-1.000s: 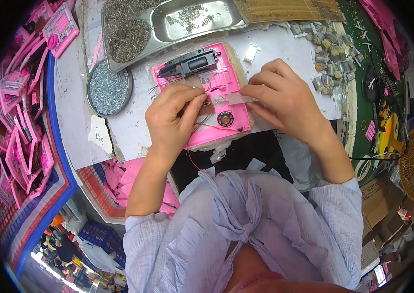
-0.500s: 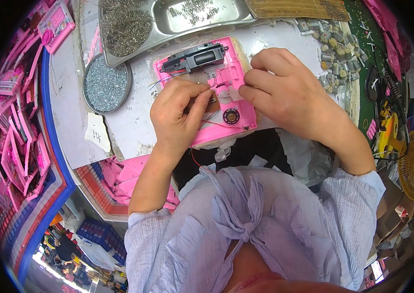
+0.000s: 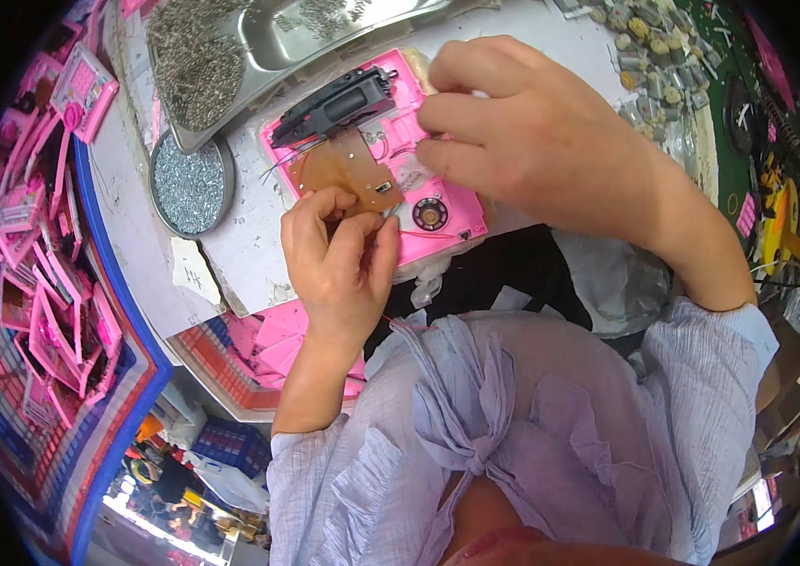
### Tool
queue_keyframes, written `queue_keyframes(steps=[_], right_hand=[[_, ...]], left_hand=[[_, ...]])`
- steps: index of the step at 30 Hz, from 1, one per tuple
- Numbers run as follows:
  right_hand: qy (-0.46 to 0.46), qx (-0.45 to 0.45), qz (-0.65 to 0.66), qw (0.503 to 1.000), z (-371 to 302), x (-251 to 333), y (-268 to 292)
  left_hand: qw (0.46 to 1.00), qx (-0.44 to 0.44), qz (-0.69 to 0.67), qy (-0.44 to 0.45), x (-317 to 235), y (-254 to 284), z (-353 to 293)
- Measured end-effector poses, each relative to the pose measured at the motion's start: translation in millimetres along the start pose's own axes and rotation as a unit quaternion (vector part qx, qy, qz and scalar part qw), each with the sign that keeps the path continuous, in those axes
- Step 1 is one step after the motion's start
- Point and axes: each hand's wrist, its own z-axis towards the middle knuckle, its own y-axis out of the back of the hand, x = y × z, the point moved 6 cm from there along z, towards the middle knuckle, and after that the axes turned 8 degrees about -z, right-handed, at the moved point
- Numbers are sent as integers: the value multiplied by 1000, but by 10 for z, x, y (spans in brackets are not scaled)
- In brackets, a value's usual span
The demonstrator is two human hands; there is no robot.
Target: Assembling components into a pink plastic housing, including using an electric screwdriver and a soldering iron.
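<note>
A pink plastic casing (image 3: 457,203) lies open on the worktable, with a black mechanism housing (image 3: 329,108) along its far left side. Inside it sit a brown circuit board (image 3: 348,165) and a small round speaker (image 3: 430,214). Thin wires run across the casing. My left hand (image 3: 339,264) is closed at the board's near edge, thumb and fingers drawn together; whatever they pinch is too small to make out. Above the casing's right side is my right hand (image 3: 523,132), fingers curled inward, their tips partly hidden along with anything in them.
A round dish of small screws (image 3: 191,184) stands left of the casing. Behind it is a metal tray (image 3: 273,57) with small metal parts. Small motors (image 3: 650,66) lie at the far right. Pink casings (image 3: 65,321) fill a lined bin at left.
My left hand has drawn back toward me, uncovering the brown board. My right hand stays over the casing's right side. The whole view has shifted and turned slightly.
</note>
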Motion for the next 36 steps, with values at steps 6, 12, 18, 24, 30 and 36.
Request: queue_keyframes(steps=[6, 12, 18, 24, 30, 36], right_hand=[[-16, -17, 0, 1000, -76, 27, -8], [-11, -49, 23, 998, -145, 123, -127], [-37, -31, 76, 996, -194, 29, -162], [-115, -26, 127, 985, -188, -44, -224], [-59, -3, 70, 996, -61, -1, -43], [-35, 25, 50, 998, 20, 57, -14]], left_hand=[[1000, 22, -14, 14, 38, -5, -11], [1000, 25, 2, 17, 5, -7, 5], [1000, 24, 6, 8, 1, -8, -7], [1000, 19, -5, -15, 1, -23, 9], [999, 13, -7, 29, -39, -24, -8], [998, 29, 47, -21, -84, -44, 65]])
